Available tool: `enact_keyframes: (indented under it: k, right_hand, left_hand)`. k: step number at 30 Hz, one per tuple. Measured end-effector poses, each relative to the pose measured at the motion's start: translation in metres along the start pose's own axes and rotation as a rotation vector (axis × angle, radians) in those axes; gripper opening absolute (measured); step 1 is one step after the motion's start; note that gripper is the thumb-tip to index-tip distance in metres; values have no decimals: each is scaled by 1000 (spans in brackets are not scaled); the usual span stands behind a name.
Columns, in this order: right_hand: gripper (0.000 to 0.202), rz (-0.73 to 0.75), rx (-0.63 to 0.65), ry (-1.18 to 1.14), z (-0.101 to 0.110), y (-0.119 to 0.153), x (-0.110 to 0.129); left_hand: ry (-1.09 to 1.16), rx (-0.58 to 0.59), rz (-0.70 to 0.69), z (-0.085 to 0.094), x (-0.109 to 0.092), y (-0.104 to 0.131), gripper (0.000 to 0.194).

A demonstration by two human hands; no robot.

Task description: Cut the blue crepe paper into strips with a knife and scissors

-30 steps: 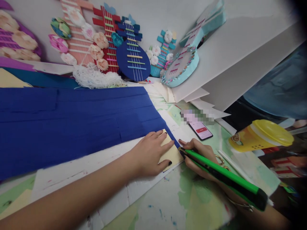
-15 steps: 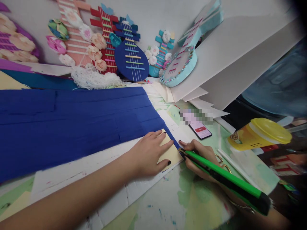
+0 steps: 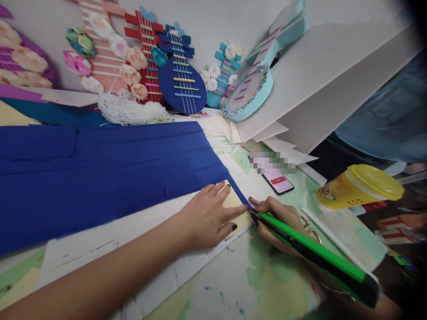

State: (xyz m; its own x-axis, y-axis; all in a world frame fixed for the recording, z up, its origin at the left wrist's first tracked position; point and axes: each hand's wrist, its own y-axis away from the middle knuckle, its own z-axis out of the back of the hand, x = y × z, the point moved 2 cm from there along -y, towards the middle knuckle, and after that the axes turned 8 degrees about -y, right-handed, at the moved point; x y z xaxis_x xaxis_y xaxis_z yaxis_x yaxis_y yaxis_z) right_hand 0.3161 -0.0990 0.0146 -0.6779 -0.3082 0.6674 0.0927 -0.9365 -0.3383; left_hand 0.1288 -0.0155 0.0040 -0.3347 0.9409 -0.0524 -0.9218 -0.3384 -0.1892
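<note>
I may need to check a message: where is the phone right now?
In the head view, the phone lies screen-up right of centre, just beyond the right hand, left of the yellow cup.

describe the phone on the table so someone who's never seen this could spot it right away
Start at the big blue paper across the table, and follow its near edge right to the right hand with the green cutter. Just beyond that hand lies the phone. It is the only lit screen, white with a red bar.

My hands at the sheet's corner

My left hand (image 3: 208, 216) presses the card (image 3: 238, 211) on the paper sheet (image 3: 100, 169); my right hand (image 3: 278, 222) lies just right, phone (image 3: 277, 181) behind it.
</note>
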Motion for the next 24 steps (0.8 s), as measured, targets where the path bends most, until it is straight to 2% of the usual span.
enact_keyframes:
  k: [6,13,24]
  right_hand:
    - [18,35,7,0,0,0,1]
    - [18,-4,24,0,2,4,-2]
    - [22,-28,25,24,1,7,-2]
  left_hand:
    - [8,12,6,-1,1,1,49]
    - [-4,30,10,0,0,0,49]
    - [-47,-4,-9,0,-1,-1,48]
